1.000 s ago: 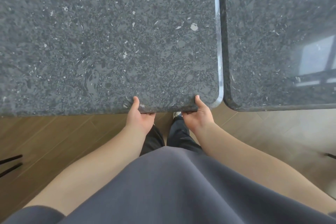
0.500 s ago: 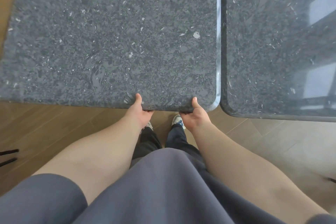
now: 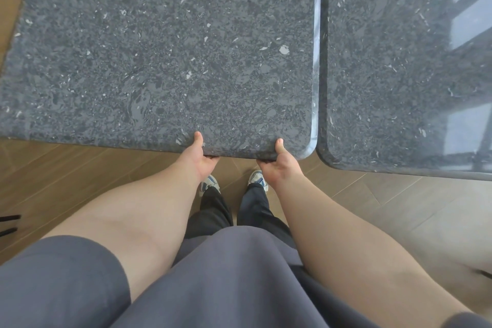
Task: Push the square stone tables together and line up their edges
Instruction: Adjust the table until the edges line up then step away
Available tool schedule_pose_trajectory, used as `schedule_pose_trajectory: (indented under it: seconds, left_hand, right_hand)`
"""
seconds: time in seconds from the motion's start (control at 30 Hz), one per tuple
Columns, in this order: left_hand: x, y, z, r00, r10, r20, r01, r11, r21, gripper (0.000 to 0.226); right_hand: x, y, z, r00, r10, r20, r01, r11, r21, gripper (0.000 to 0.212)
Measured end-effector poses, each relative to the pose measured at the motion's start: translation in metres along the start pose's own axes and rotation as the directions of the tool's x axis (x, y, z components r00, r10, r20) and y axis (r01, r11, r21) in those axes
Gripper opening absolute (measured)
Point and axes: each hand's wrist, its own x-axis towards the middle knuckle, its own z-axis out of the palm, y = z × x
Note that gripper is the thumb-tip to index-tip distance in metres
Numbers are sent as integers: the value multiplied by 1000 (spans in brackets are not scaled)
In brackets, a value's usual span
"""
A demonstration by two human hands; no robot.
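Note:
Two dark speckled stone tables stand side by side. The left table (image 3: 159, 61) fills the upper left; the right table (image 3: 399, 74) fills the upper right. A thin dark seam runs between their facing edges. The right table's near edge lies lower in the view than the left table's. My left hand (image 3: 201, 157) grips the left table's near edge, thumb on top, fingers curled underneath. My right hand (image 3: 279, 161) grips the same edge close to its rounded right corner, thumb on top.
Wooden plank floor (image 3: 66, 181) lies below the tables, paler at the right. My shoes (image 3: 210, 184) stand just under the near edge. Thin black rods (image 3: 9, 224) poke in at the left. Window glare reflects on the right table.
The left table's near edge and both hands have shifted away from me. The view has pulled back, and the left table's left side now shows.

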Motion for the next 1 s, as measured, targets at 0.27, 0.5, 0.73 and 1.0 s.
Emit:
schedule_pose_trajectory:
  seconds: [0.27, 0.5, 0.73, 1.0]
  left_hand:
    - [0, -3, 0, 1000, 23, -6, -23, 1000, -3, 48]
    - [-1, -4, 1, 999, 31, -7, -31, 1000, 2, 50]
    - [-4, -6, 2, 999, 33, -1, -33, 999, 14, 53]
    - [-8, -8, 2, 999, 47, -2, -47, 998, 38, 55]
  right_hand:
    - [7, -1, -4, 1000, 10, 21, -9, 999, -31, 53]
    - [9, -3, -7, 1000, 4, 20, -3, 999, -49, 54]
    - [11, -5, -9, 999, 11, 33, -9, 999, -52, 53]
    - [12, -6, -12, 998, 12, 54, -8, 998, -62, 50]
